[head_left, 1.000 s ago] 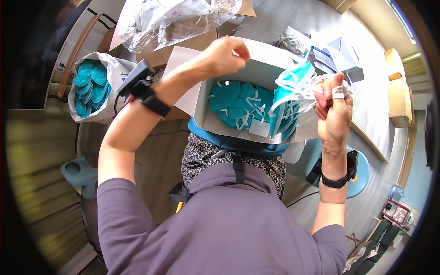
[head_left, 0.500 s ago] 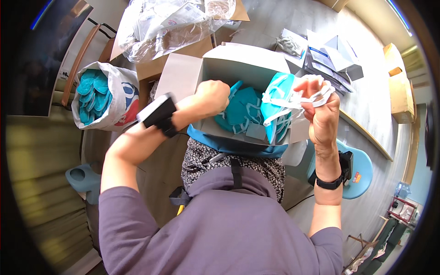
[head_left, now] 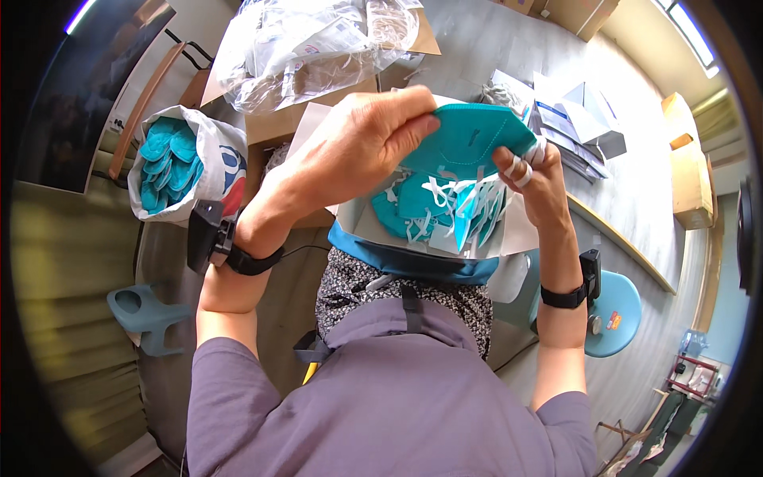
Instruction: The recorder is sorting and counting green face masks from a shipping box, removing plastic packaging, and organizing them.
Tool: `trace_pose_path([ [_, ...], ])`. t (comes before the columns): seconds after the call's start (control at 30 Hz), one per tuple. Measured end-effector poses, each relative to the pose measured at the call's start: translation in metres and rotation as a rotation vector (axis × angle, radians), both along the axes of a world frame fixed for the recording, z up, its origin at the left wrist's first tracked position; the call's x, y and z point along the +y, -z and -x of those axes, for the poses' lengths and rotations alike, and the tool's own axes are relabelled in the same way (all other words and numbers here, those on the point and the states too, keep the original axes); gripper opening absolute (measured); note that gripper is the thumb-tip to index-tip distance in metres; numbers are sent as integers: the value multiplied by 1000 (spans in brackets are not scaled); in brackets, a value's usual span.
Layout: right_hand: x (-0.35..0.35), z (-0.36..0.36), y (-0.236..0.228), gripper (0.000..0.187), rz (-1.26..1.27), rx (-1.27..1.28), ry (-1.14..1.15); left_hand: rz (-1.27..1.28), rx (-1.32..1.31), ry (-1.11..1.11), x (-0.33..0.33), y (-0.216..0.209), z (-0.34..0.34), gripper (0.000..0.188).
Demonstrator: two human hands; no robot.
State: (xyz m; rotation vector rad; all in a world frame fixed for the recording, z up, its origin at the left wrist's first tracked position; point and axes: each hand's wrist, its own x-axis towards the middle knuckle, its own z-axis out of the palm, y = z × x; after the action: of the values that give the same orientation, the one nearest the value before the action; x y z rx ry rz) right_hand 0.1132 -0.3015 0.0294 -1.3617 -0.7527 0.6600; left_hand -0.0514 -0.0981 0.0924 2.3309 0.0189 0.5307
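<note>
A teal folded face mask (head_left: 475, 131) is stretched between my hands, above an open white carton. My left hand (head_left: 377, 131) pinches its left upper corner between thumb and fingers. My right hand (head_left: 534, 179) grips the right side, with white ear loops wound round the fingers. Below, the carton (head_left: 513, 226) rests at my lap and holds more teal masks (head_left: 413, 199) with white straps, some lying flat and several standing on edge at the right. The mask and my left hand hide much of the carton's far part.
At left stands a white bag (head_left: 211, 147) full of teal masks (head_left: 168, 163). Farther off, a cardboard box (head_left: 262, 123) overflows with clear plastic packaging (head_left: 294, 56). Flattened cartons (head_left: 568, 131) lie on the far right. A blue stool (head_left: 616, 314) is beside me at right, and a blue-grey plastic seat (head_left: 147, 310) at left.
My left hand has risen out of the carton and taken the mask's left corner. The mask has come up and left, now spread between both hands; my right hand has closed around its side.
</note>
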Motion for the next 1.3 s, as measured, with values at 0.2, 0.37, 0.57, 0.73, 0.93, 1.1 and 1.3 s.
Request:
trace_pose_path([
  [0.2,7,14,-4,17,-219,-61,206,605,-105,-265,-10,31,-15,32],
  [0.37,14,23,-18,21,-130,-83,253,876,-121,-72,-34,61,-25,38],
  [0.57,16,23,-18,16,-189,-78,300,643,-296,-369,-41,70,-33,39],
  [0.73,20,26,-17,15,-195,-75,338,581,-307,-408,-37,71,-34,42],
  [0.93,24,26,-23,15,-222,-86,314,773,-297,-234,-44,65,-35,38],
  [1.1,28,27,-21,14,-231,-100,296,865,-97,-114,-56,57,-34,31],
  [1.3,32,25,-31,27,-132,-64,498,924,7,207,-36,44,-18,27],
])
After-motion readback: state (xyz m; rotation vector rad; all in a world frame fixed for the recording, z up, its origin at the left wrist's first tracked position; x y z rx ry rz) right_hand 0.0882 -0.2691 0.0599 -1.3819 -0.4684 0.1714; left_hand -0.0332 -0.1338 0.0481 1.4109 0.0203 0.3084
